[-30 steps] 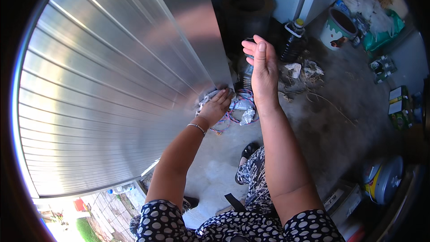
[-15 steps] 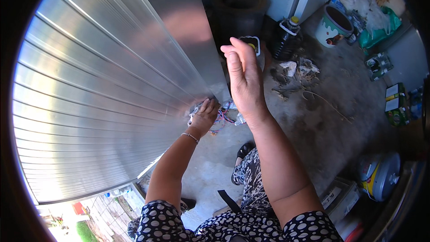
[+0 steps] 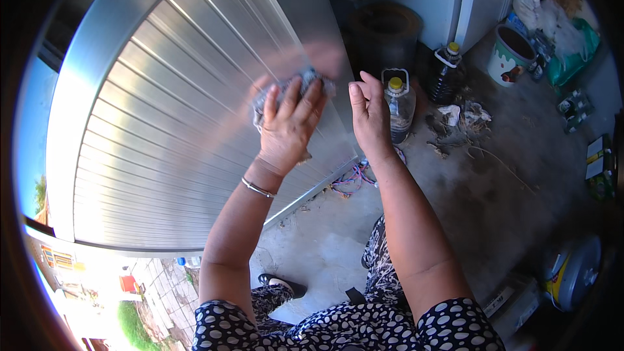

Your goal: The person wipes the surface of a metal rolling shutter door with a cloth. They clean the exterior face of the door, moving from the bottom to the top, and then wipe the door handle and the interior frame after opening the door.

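My left hand (image 3: pixel 286 123) lies spread over a crumpled grey cloth (image 3: pixel 266 101) and presses it against the ridged metal door (image 3: pixel 195 136). A thin bracelet circles that wrist. Beside the door's free edge, my right hand (image 3: pixel 372 120) is raised with its thumb and half-bent fingers apart, and nothing shows in it. Whether it touches the edge I cannot tell. Behind the right hand stands a clear jug (image 3: pixel 400 107) with a yellow cap and some dark contents.
A dark jug (image 3: pixel 447 75), a round dark pot-like container (image 3: pixel 383 32) and a patterned bucket (image 3: pixel 510 58) stand farther back. Colored wires (image 3: pixel 354 179) lie by the door's bottom edge. Debris (image 3: pixel 465 117) litters the floor. A grey pail (image 3: pixel 575 273) is at right.
My left hand has moved the cloth up the door from near its bottom corner. The view has shifted, showing more of the door frame. My right hand stays raised by the door's edge.
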